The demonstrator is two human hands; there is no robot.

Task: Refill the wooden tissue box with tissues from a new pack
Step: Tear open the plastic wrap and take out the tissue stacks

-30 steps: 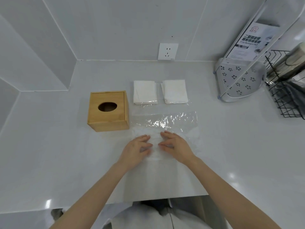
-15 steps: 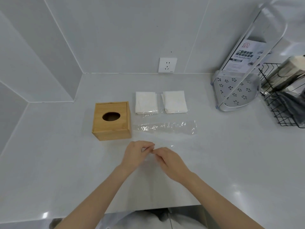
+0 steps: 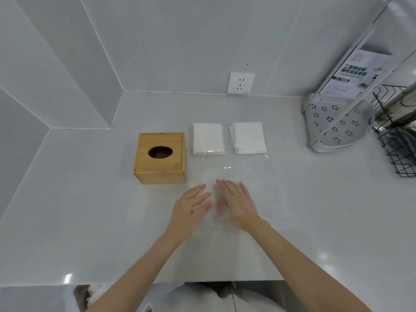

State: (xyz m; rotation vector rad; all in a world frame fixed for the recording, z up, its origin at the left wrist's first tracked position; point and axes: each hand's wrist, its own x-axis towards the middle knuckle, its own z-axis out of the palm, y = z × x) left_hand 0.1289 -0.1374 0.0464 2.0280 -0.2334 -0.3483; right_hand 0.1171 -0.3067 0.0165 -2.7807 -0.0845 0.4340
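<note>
A wooden tissue box (image 3: 160, 157) with an oval hole in its lid stands on the white counter, left of centre. To its right lie two white tissue stacks, one (image 3: 208, 138) close to the box and one (image 3: 248, 137) further right. A clear plastic wrapper (image 3: 245, 176) is spread flat on the counter in front of the stacks. My left hand (image 3: 191, 204) and my right hand (image 3: 236, 202) lie flat on the wrapper's near part, fingers extended and side by side. Neither hand holds anything.
A wall socket (image 3: 240, 83) sits on the back wall. At the right stand a perforated white corner shelf (image 3: 337, 124) with a printed card and a black wire rack (image 3: 396, 140). The counter's front edge (image 3: 202, 280) runs just below my forearms.
The wrapper, folded into a narrow strip half a second ago, now lies spread flat. My hands went from pinching its near edge together to pressing flat on it.
</note>
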